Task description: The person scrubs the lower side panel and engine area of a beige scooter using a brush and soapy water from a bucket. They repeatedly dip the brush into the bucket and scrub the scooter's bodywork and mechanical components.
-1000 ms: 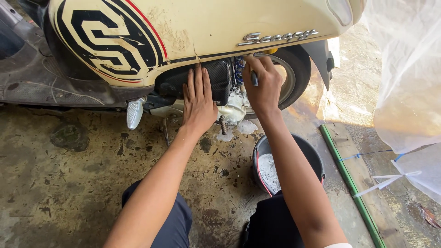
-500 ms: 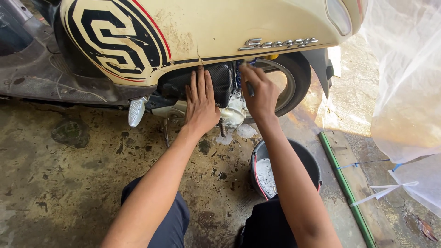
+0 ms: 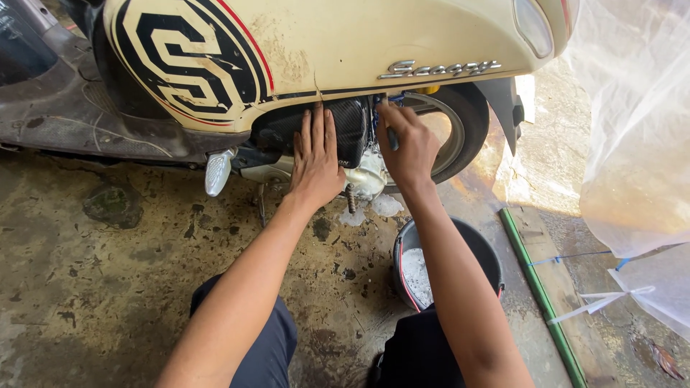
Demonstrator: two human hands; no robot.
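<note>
A cream scooter (image 3: 345, 50) with a black and red emblem stands side-on in front of me. My left hand (image 3: 315, 162) lies flat, fingers apart, on the black cover (image 3: 352, 126) under its side panel. My right hand (image 3: 405, 144) is closed around a dark handle, probably a brush, and reaches into the gap beside the rear wheel (image 3: 463, 129). Soapy foam (image 3: 384, 205) lies on the ground below the engine.
A black bucket (image 3: 485, 262) with foamy water sits between my knees. A green hose (image 3: 539, 287) runs along the concrete at right. Clear plastic sheeting (image 3: 632, 144) hangs at right. A silver footpeg (image 3: 217, 172) juts out at the left.
The view has shifted, so the scooter sits lower and further right in frame. My right hand has moved slightly up into the gap by the wheel. My left hand stays on the black cover.
</note>
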